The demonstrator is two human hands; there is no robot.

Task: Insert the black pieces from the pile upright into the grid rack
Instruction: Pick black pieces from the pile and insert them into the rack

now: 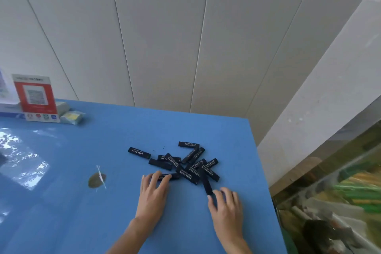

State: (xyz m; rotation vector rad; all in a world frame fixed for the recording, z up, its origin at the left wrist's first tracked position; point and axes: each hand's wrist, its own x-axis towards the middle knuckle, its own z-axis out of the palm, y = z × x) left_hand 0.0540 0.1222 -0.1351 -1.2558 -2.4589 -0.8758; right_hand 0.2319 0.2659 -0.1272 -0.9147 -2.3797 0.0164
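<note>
Head view, left hand (153, 188) fingers resting on black piece (167, 176), right hand (225, 204) pinching another from pile (192, 163)

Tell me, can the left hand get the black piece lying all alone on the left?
Probably yes. The lone piece lies flat on the blue table, apart from the pile, with nothing between it and the left hand.

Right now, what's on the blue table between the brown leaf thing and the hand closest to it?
Nothing. In the head view, bare blue tabletop runs from the brown leaf-like spot to the left hand.
</note>
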